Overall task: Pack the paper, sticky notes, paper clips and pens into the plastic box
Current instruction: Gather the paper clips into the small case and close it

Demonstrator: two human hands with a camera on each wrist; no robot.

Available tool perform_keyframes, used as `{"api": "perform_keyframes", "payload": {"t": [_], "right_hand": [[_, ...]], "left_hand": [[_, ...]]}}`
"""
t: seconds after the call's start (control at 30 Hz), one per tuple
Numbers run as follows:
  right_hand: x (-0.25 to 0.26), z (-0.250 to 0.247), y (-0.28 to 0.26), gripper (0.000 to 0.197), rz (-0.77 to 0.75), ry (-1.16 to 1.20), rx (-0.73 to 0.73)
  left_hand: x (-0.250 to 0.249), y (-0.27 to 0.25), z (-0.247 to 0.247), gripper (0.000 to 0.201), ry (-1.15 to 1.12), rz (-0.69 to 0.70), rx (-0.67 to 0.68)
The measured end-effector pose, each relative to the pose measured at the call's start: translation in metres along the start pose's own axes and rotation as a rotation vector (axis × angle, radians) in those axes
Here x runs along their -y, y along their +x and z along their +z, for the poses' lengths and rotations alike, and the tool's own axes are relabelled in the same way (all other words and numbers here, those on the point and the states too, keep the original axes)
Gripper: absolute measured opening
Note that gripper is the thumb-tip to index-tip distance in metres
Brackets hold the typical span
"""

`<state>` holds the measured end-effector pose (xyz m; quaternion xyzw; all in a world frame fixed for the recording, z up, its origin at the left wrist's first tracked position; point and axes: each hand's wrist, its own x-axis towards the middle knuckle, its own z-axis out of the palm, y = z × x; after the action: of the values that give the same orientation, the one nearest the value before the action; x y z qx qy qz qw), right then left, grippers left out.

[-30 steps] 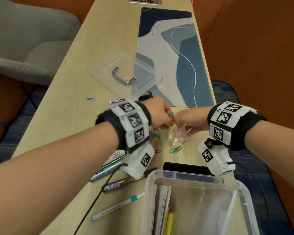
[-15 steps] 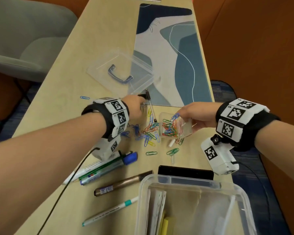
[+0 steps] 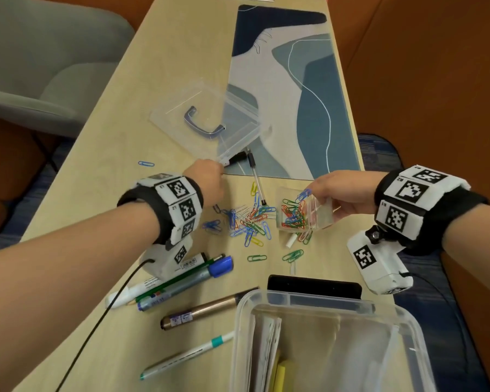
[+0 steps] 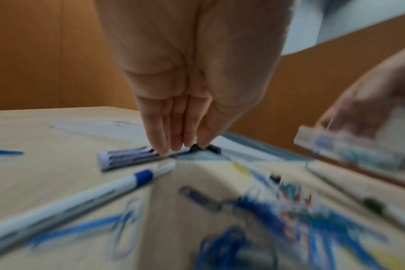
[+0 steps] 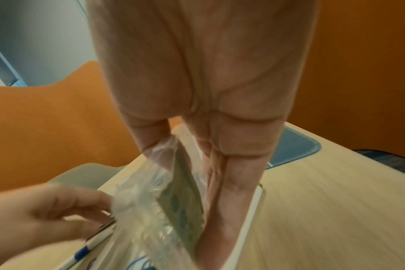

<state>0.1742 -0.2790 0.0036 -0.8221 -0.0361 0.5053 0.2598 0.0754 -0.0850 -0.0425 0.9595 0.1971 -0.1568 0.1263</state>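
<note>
We note the left hand (image 3: 207,176), fingertips pressed together, pinching a black-capped marker (image 3: 236,159) at frame centre, against the clear lid (image 3: 181,108). Right hand (image 3: 343,190) grips a tilted clip case (image 3: 320,213). Loose paper clips (image 3: 249,219) litter the worktop (image 3: 111,171) between them. Pens (image 3: 181,278) lie lower left. Plastic box (image 3: 303,297) sits bottom right, with a phone (image 3: 314,287) just above it.

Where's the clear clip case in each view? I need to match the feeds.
Head: clip case, right of centre, tilted.
Left wrist: right edge, blurred.
Right wrist: lower centre, blurred.
Shared landmark: the right hand that holds it, in all three views.
</note>
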Motion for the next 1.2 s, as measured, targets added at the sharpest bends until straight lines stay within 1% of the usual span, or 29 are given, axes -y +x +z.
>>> {"api": "perform_keyframes", "payload": {"t": [0.1,0.17,0.23,0.27,0.33,0.37,0.4,0.47,0.53,0.57,0.6,0.67,0.73,0.8,0.93,1.07,1.13,1.2], "right_hand": [[0.000,0.001,-0.001,0.039,-0.004,-0.006,-0.001],[-0.001,0.000,-0.001,0.040,-0.003,0.000,0.000],[-0.003,0.000,-0.001,0.039,-0.004,0.015,-0.004],[-0.003,0.000,-0.001,0.039,-0.001,0.022,-0.009],[-0.005,0.000,-0.002,0.039,0.007,0.030,-0.019],[-0.006,-0.001,-0.003,0.039,0.010,0.032,-0.026],[-0.006,-0.001,-0.004,0.039,0.011,0.032,-0.030],[-0.007,-0.002,-0.006,0.039,0.011,0.027,-0.032],[-0.005,-0.001,-0.008,0.038,0.012,0.022,-0.028],[-0.003,-0.001,-0.008,0.038,0.011,0.021,-0.029],[-0.001,0.000,-0.008,0.038,0.009,0.024,-0.034],[0.001,0.001,-0.008,0.038,0.006,0.034,-0.042],[0.003,0.001,-0.008,0.039,0.005,0.036,-0.040],[0.004,0.002,-0.009,0.040,0.004,0.034,-0.038],[0.003,0.002,-0.012,0.041,0.007,0.017,-0.036],[0.000,0.001,-0.016,0.040,0.011,0.009,-0.037],[0.000,0.000,-0.018,0.037,0.015,0.009,-0.045],[-0.001,-0.001,-0.019,0.037,0.015,0.005,-0.049]], "left_hand": [[0.001,-0.009,0.020,0.036,0.058,0.025,0.079],[-0.002,-0.020,0.029,0.038,0.033,0.079,0.098],[0.000,-0.030,0.024,0.043,-0.013,0.106,0.085],[0.005,-0.030,0.017,0.045,-0.052,0.078,0.039],[0.026,-0.022,-0.005,0.041,-0.170,-0.074,-0.093],[0.041,-0.015,-0.015,0.042,-0.183,-0.147,-0.140],[0.056,-0.009,-0.025,0.043,-0.155,-0.209,-0.141],[0.080,-0.004,-0.032,0.049,-0.041,-0.276,-0.014],[0.093,-0.006,-0.026,0.055,0.029,-0.275,0.105],[0.096,-0.008,-0.022,0.057,0.041,-0.265,0.132],[0.099,-0.011,-0.018,0.058,0.051,-0.260,0.138],[0.103,-0.017,-0.009,0.055,0.088,-0.255,0.104],[0.103,-0.028,-0.002,0.043,0.156,-0.269,0.071],[0.104,-0.039,0.006,0.032,0.173,-0.302,0.038],[0.101,-0.056,0.014,0.028,0.025,-0.409,-0.008],[0.079,-0.062,0.019,0.026,-0.165,-0.459,0.039],[0.064,-0.060,0.021,0.021,-0.361,-0.451,0.097],[0.049,-0.058,0.020,0.013,-0.651,-0.424,0.172]]}}
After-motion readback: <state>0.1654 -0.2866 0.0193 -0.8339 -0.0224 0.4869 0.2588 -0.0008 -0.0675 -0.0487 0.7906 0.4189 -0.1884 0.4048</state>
